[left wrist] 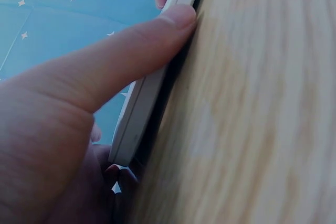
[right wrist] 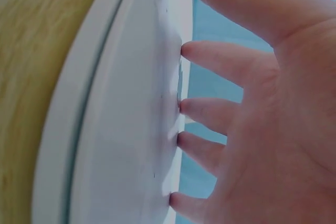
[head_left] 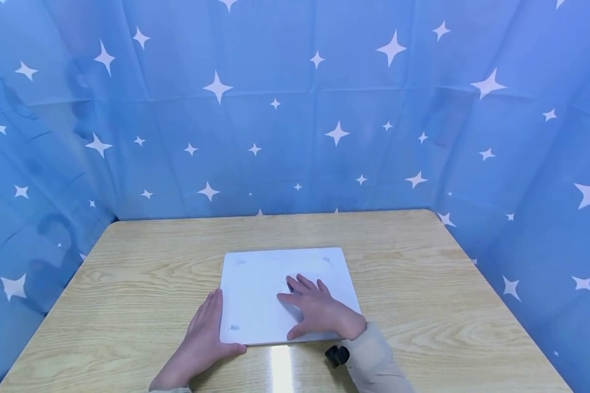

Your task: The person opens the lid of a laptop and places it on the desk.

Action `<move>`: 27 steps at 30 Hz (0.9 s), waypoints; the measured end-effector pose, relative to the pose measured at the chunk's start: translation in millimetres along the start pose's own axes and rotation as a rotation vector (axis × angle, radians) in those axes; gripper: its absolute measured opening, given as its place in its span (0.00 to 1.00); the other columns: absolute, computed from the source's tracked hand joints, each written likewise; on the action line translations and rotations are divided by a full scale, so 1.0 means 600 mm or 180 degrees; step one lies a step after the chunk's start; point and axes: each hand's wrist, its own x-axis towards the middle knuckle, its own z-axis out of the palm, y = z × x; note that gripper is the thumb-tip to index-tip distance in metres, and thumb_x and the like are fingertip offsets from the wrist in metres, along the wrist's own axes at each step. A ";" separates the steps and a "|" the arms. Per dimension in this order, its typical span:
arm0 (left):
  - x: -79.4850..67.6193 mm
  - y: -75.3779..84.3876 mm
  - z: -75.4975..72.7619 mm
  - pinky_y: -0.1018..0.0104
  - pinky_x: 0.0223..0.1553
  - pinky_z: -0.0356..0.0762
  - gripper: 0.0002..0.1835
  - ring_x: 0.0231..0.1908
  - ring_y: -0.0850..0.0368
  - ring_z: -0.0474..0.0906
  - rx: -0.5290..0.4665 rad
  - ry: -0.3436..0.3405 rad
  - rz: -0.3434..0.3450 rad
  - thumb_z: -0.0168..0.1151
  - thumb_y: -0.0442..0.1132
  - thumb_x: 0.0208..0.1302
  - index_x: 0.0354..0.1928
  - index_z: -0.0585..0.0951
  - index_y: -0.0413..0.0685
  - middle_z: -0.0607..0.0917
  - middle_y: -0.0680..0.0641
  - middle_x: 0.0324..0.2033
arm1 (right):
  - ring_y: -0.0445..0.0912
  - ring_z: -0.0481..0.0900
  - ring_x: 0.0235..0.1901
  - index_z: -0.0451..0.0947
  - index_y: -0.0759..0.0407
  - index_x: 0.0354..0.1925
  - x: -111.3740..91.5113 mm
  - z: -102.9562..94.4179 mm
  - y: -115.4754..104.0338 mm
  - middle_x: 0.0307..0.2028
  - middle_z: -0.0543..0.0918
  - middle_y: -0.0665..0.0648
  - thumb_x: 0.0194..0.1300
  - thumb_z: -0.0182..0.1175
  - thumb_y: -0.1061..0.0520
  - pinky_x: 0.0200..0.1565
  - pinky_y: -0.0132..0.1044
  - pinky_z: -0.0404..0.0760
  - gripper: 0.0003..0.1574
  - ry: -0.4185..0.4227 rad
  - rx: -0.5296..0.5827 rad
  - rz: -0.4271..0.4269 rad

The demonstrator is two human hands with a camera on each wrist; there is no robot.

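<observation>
A white rectangular board [head_left: 255,289] with rounded corners lies on the wooden table, faint grey smudges near its corners. My left hand [head_left: 202,333] holds its near left corner, fingers along the left side and thumb on the front edge. In the left wrist view that thumb [left wrist: 142,43] presses the board's edge [left wrist: 140,114], which has a seam and a dark gap beneath. My right hand [head_left: 319,311] is spread over the board's right half. Its fingertips [right wrist: 184,106] meet the white surface in the right wrist view. A small dark patch shows by those fingers.
The wood-grain table [head_left: 167,262] extends around the board on all sides. Blue curtains [head_left: 275,125] with white stars hang behind and at both sides. A black strap piece [head_left: 337,356] sits at the right wrist, by a light sleeve [head_left: 376,357]. A bright reflection [head_left: 282,368] shows in front.
</observation>
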 end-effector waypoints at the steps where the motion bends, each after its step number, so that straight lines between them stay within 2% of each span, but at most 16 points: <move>1: 0.000 0.000 0.000 0.49 0.63 0.37 0.69 0.66 0.42 0.40 0.0007 0.0002 0.0001 0.70 0.64 0.29 0.66 0.43 0.32 0.46 0.36 0.67 | 0.55 0.40 0.66 0.59 0.44 0.65 0.000 0.000 0.000 0.68 0.47 0.56 0.44 0.63 0.34 0.59 0.63 0.42 0.51 -0.0002 -0.0016 0.0002; 15: 0.004 -0.003 0.000 0.50 0.63 0.37 0.70 0.66 0.43 0.39 0.0025 0.0007 0.0036 0.70 0.65 0.28 0.67 0.43 0.32 0.46 0.37 0.67 | 0.54 0.39 0.67 0.57 0.43 0.65 0.003 0.001 0.001 0.68 0.46 0.56 0.42 0.63 0.32 0.59 0.64 0.42 0.54 -0.0001 -0.0060 0.0047; 23: 0.000 0.000 -0.001 0.49 0.63 0.37 0.69 0.66 0.43 0.39 -0.0013 -0.0006 0.0016 0.70 0.65 0.29 0.67 0.43 0.33 0.46 0.37 0.67 | 0.55 0.42 0.66 0.58 0.43 0.65 -0.001 0.005 -0.012 0.68 0.48 0.57 0.40 0.63 0.30 0.57 0.64 0.48 0.55 0.0055 -0.0258 0.0116; 27: -0.001 0.001 -0.001 0.49 0.63 0.37 0.69 0.66 0.43 0.39 -0.0004 -0.0008 0.0011 0.70 0.64 0.29 0.67 0.44 0.33 0.47 0.37 0.67 | 0.55 0.42 0.66 0.57 0.44 0.66 -0.003 0.007 -0.018 0.68 0.48 0.57 0.36 0.62 0.28 0.57 0.64 0.48 0.59 0.0034 -0.0294 0.0161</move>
